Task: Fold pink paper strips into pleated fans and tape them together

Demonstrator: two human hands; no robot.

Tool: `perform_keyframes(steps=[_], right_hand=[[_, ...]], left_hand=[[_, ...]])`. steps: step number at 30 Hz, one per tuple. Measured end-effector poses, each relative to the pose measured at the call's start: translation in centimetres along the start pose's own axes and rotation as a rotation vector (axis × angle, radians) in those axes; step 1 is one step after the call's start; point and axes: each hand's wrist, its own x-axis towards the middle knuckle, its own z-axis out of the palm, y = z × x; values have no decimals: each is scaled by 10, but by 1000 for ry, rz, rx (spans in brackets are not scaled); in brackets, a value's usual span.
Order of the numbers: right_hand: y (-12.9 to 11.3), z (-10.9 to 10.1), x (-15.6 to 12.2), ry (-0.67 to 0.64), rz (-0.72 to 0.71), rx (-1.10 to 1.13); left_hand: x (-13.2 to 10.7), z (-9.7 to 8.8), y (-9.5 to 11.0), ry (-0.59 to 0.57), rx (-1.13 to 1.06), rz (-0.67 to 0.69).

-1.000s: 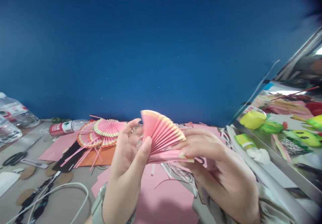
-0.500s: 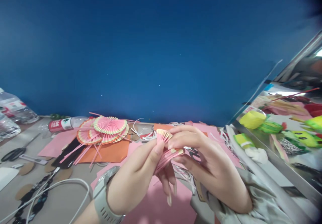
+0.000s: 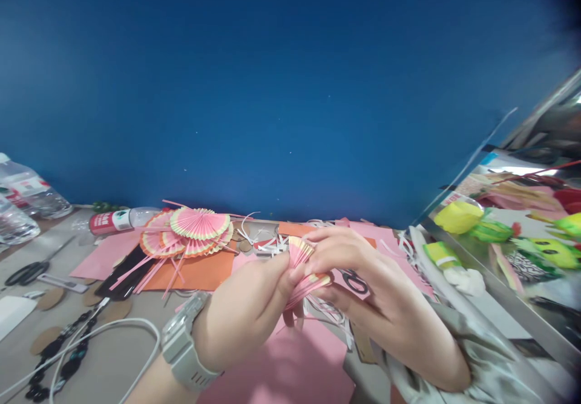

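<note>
Between my two hands is a pleated pink paper fan [image 3: 301, 250] with a yellow edge, partly hidden by fingers. My left hand [image 3: 254, 295], with a grey watch on its wrist, pinches the folds from the left. From the right, my right hand [image 3: 363, 277] grips the same paper between thumb and fingers. Beneath both hands lies a sheet of pink paper [image 3: 281, 367]. Several finished pleated fans [image 3: 200, 231], pink with yellow and orange edges and thin pink sticks, rest to the left on orange paper [image 3: 213, 274].
At left are scissors [image 3: 29, 272], a utility knife [image 3: 63, 283], a black phone [image 3: 127, 274], a white cable [image 3: 149, 331] and plastic bottles [image 3: 34, 195]. More scissors [image 3: 355, 281] lie behind my right hand. A tray [image 3: 458, 264] of snack packets stands at right, a blue partition [image 3: 290, 89] behind.
My left hand has turned and moved slightly right, its lower fingers now curled in under the fan. My right hand stays on the folds. The view has shifted a little.
</note>
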Motion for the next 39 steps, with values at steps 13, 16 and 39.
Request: perform_keyframes(steps=[13,16,39], right_hand=[[1,2,3,-62,10,43],[-2,2,2,-57,19,45],[0,1,-6,159,136,-21]], left_hand=[[4,-8,-2,38,310,-30],[4,-2,-2,112,215,-16],[-6,4,18,15,-528,-148]])
